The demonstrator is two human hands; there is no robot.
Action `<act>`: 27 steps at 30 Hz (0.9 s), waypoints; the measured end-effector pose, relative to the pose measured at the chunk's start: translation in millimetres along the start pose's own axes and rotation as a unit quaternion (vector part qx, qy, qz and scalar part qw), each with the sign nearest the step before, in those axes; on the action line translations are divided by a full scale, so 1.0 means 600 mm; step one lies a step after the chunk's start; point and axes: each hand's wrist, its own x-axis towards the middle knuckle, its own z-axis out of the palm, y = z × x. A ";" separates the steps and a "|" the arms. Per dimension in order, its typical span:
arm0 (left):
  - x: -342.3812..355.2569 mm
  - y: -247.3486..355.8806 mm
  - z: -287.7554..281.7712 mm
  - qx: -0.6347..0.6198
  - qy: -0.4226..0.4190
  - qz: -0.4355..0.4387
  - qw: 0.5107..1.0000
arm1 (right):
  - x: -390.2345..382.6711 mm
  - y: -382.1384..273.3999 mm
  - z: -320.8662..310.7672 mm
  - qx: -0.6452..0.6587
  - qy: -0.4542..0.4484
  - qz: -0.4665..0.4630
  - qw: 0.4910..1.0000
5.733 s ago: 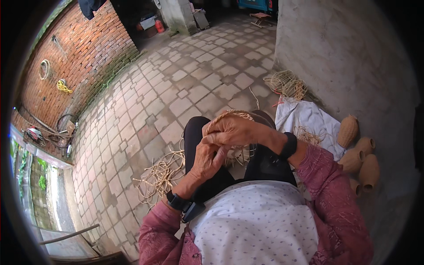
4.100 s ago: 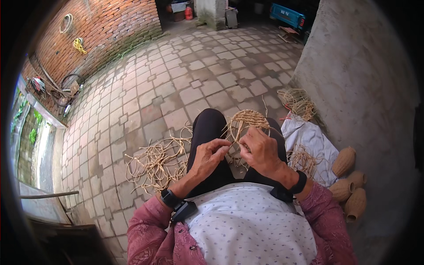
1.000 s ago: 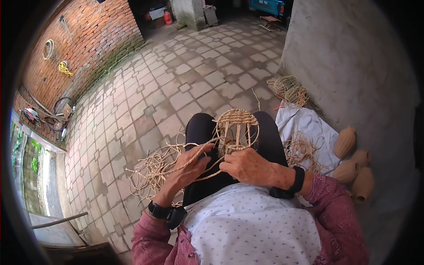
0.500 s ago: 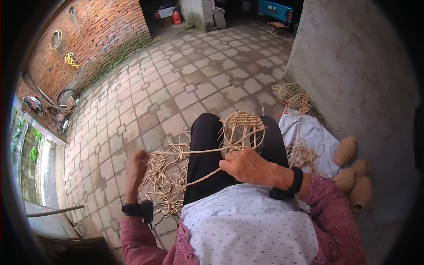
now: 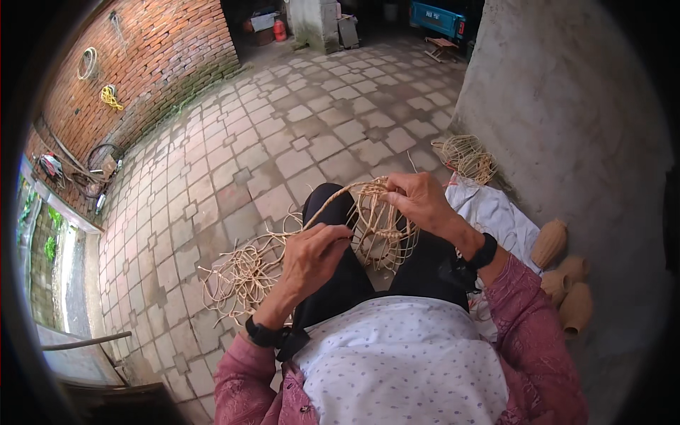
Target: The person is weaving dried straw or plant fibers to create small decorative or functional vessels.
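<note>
An openwork woven piece of tan cord (image 5: 382,237) rests between my knees, with a round rim and spread ribs. My right hand (image 5: 425,200) is closed on its upper edge, thumb and fingers pinched at the weave. From that edge a twisted cord (image 5: 331,203) runs down to the left and passes behind my left hand (image 5: 312,258). The left hand is closed, fingertips together beside the woven piece; what they hold, if anything, does not show. A tangle of loose tan cord (image 5: 244,278) lies on the floor left of my legs.
At right, bottle-shaped woven baskets (image 5: 577,308) stand by the grey wall (image 5: 567,120). Near them lie a white cloth sack (image 5: 489,209) and a coil of cord (image 5: 467,157). Paving (image 5: 212,170) stretches ahead to a brick wall (image 5: 156,57); a blue vehicle (image 5: 439,20) stands far back.
My left hand has come in from the far left to the woven piece. My right hand has moved up to its upper edge. The piece has turned and tilted.
</note>
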 end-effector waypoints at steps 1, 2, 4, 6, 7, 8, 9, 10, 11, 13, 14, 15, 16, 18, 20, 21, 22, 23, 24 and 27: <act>0.014 -0.004 0.011 0.002 -0.036 0.018 0.999 | -0.004 0.005 0.003 0.000 -0.001 -0.001 1.000; 0.026 -0.012 0.021 0.002 -0.035 0.017 0.999 | -0.009 0.008 0.006 -0.011 0.009 0.011 1.000; 0.039 -0.030 0.039 -0.017 -0.077 0.053 0.995 | -0.017 0.010 0.011 -0.021 0.017 0.022 0.999; 0.051 -0.042 0.044 -0.017 -0.095 0.063 0.993 | -0.022 0.007 0.007 -0.023 0.014 0.038 0.999; 0.056 -0.043 0.045 -0.018 -0.112 0.075 0.991 | -0.023 0.012 0.008 -0.023 0.015 0.040 0.999; 0.059 -0.042 0.044 -0.019 -0.113 0.076 0.991 | -0.024 0.020 0.013 -0.019 0.008 0.047 0.999; 0.063 -0.039 0.042 -0.019 -0.127 0.072 0.989 | -0.021 0.020 0.013 -0.015 0.000 0.052 0.999; 0.067 -0.038 0.040 -0.020 -0.140 0.068 0.988 | -0.022 0.017 0.010 -0.016 0.000 0.052 0.999; 0.069 -0.041 0.041 -0.019 -0.139 0.068 0.988 | -0.027 0.010 0.006 -0.037 0.031 0.033 0.998; 0.067 -0.049 0.043 -0.005 -0.173 0.073 0.982 | -0.037 -0.009 0.005 -0.057 0.056 0.013 0.997; 0.068 -0.053 0.042 -0.005 -0.171 0.069 0.983 | -0.042 -0.018 0.006 -0.037 0.069 -0.006 0.997; 0.074 -0.051 0.039 0.026 -0.198 0.057 0.978 | -0.053 -0.025 0.007 -0.019 0.082 -0.022 0.996; 0.079 -0.048 0.036 0.056 -0.224 0.044 0.972 | -0.063 -0.032 0.013 -0.020 0.079 -0.023 0.996; 0.093 -0.040 0.030 0.058 -0.235 0.049 0.969 | -0.080 -0.046 0.030 -0.040 0.046 -0.085 0.995; 0.105 -0.038 0.029 0.063 -0.243 0.055 0.966 | -0.085 -0.041 0.051 -0.043 0.067 -0.124 0.989; 0.107 -0.040 0.031 0.063 -0.249 0.063 0.964 | -0.088 -0.040 0.057 -0.063 0.065 -0.119 0.989; 0.107 -0.040 0.030 0.063 -0.255 0.072 0.962 | -0.089 -0.042 0.060 -0.083 0.063 -0.114 0.988; 0.103 -0.039 0.026 0.063 -0.251 0.069 0.963 | -0.089 -0.046 0.061 -0.091 0.058 -0.117 0.987; 0.101 -0.035 0.022 0.023 -0.239 0.047 0.970 | -0.091 -0.046 0.062 -0.092 0.057 -0.118 0.987; 0.076 -0.022 0.007 -0.034 -0.191 -0.033 0.981 | -0.094 -0.047 0.057 -0.125 0.026 -0.118 0.985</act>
